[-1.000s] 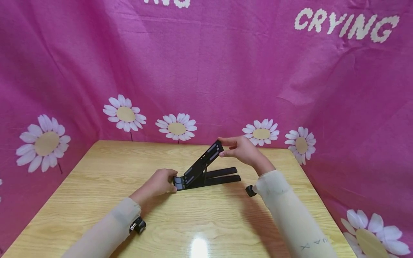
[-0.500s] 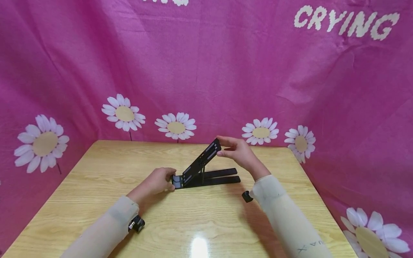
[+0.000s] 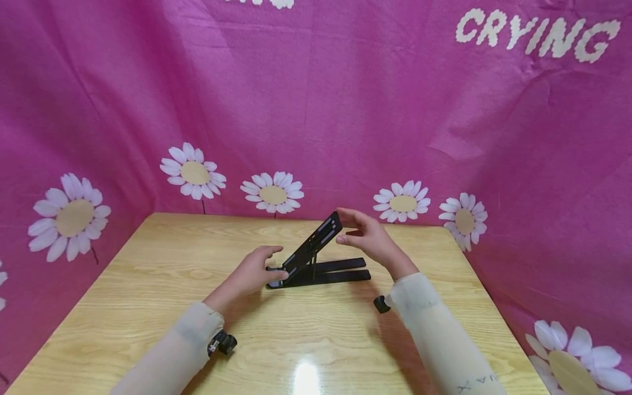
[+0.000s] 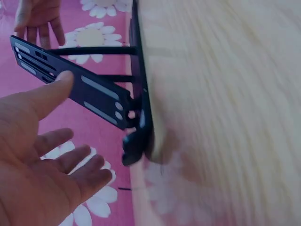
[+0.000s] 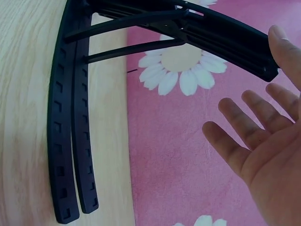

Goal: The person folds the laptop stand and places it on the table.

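Note:
A black folding laptop stand (image 3: 313, 241) rests on the table, its slotted top plate raised at a slant towards the right. Thin struts (image 5: 136, 50) hold the plate above two notched base bars (image 5: 58, 136). My left hand (image 3: 252, 271) hovers by the stand's low front lip, thumb and fingers spread; the left wrist view shows the palm (image 4: 42, 169) with nothing in it. At the plate's high end is my right hand (image 3: 372, 237), its thumb against or very near the edge. In the right wrist view its other fingers (image 5: 235, 115) extend loosely below the plate, apart from it.
The wooden table (image 3: 276, 340) ends at a pink cloth (image 3: 316, 109) printed with daisies, which hangs behind and at both sides. Small black cameras (image 3: 224, 343) are strapped to both wrists. A light reflection shows on the front of the tabletop.
My left hand has let go of the stand's front lip, lifted and spread its fingers. My right fingers have loosened at the plate's upper end. The stand keeps its slant.

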Available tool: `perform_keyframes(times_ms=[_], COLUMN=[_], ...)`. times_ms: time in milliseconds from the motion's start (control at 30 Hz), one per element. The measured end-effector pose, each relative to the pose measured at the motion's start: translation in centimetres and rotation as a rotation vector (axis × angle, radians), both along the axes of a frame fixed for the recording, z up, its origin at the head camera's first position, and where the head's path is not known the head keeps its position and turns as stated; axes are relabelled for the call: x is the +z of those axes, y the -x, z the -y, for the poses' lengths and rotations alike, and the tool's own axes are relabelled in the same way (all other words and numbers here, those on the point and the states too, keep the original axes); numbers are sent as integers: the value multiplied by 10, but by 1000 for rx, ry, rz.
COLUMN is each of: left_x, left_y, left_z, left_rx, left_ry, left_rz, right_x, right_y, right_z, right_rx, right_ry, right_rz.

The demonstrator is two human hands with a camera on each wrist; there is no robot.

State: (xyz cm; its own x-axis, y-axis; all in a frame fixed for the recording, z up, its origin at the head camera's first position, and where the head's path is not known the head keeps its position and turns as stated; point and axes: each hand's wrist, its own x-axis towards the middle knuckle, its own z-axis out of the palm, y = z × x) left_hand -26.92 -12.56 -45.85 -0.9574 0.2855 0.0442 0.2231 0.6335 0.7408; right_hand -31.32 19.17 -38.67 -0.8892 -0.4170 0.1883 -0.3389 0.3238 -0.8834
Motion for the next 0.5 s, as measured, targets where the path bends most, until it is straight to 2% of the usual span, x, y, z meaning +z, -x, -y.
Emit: perform_keyframes(times_ms=[100,233,367,500], left_x=[8,17,25,35], left_y=[-2,-1,1,2], left_z=[-7,-17,-28,-40], left_rx=[1,-17,-14,-8], left_ry=[-35,-61,-52,-46], left_rz=[-25,-100,-161,-180], right_x=[-3,-9,-16,-22], right_y=[-1,-2,-3,-4], right_z=[-3,-10,-16,-22], right_rx=[6,18,29,34], right_ry=[-1,8,-21,-44], right_rz=[-11,-15,-33,-65])
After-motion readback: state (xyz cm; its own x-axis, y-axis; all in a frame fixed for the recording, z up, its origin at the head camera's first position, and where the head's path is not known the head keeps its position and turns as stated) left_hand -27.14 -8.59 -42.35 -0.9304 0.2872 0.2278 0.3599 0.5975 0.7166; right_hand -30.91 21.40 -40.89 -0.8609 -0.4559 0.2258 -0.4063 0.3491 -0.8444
